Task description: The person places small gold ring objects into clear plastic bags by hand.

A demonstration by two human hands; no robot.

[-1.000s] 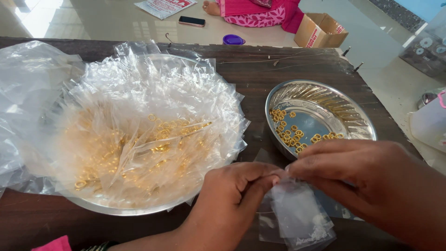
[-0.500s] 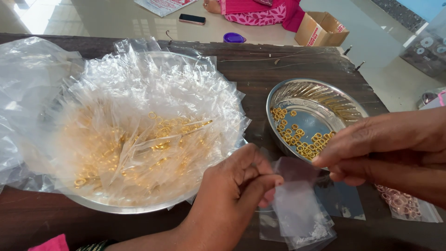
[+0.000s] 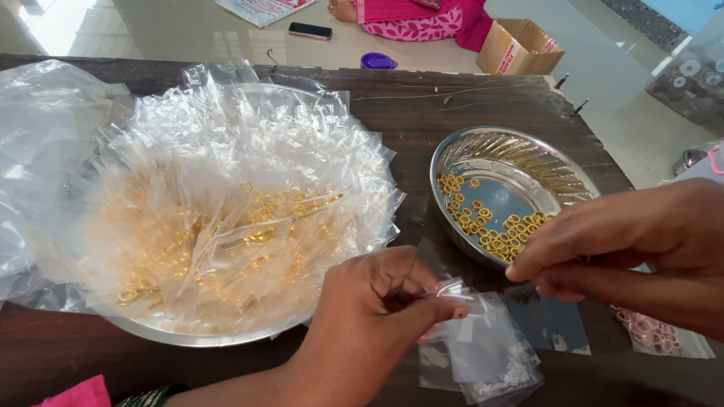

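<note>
My left hand pinches the top of a small clear plastic pouch near the table's front edge, over a few more empty pouches. My right hand hovers just right of it, fingers drawn together by the rim of a small steel plate that holds several little gold rings; whether it holds a ring I cannot tell. A large steel bowl on the left is heaped with clear pouches containing gold rings.
A dark wooden table carries everything. A filled pouch lies under my right wrist. Loose plastic spreads at the far left. Beyond the table, on the floor, are a phone, a purple lid, a cardboard box and a seated person in pink.
My right hand let go of the pouch it shared with the left and drew back right toward the small plate. The left hand keeps the pouch.
</note>
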